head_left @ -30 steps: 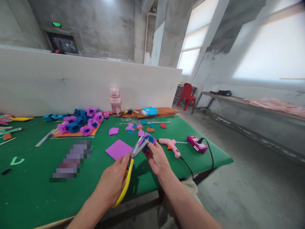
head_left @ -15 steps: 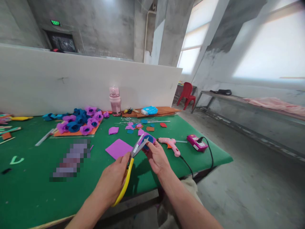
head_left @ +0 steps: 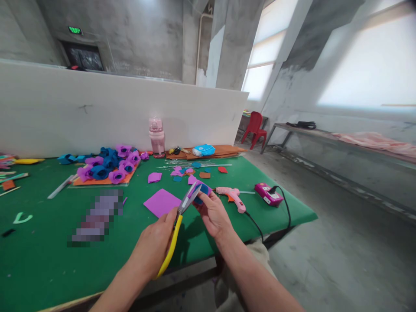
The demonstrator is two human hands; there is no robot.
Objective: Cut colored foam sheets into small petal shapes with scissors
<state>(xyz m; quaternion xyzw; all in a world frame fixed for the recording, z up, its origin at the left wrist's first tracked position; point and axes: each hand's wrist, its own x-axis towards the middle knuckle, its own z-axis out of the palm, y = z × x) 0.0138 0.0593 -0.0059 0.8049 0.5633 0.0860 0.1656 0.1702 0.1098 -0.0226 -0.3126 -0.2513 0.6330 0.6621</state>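
Observation:
Yellow-handled scissors (head_left: pixel 172 247) are gripped in my left hand (head_left: pixel 156 242), their blades pointing up and right. My right hand (head_left: pixel 214 212) pinches a small stack of purple and blue paper (head_left: pixel 203 189) at the blade tips. The blades look nearly closed against the paper; its far edge is partly behind them. Just left of the blades, a purple paper square (head_left: pixel 161 203) lies flat on the green table (head_left: pixel 130 268). Beyond my hands are small cut pieces in purple, blue and brown, among them a brown piece (head_left: pixel 204 175).
A pink glue gun (head_left: pixel 232 195) lies right of my right hand, its cord running to the table edge. Farther right is a magenta power box (head_left: pixel 269 194). Purple and blue paper flowers (head_left: pixel 112 164) are heaped at the back left, near a pink bottle (head_left: pixel 157 136).
The scissor blades have closed from slightly open onto the purple and blue paper. Both hands have otherwise stayed in nearly the same place.

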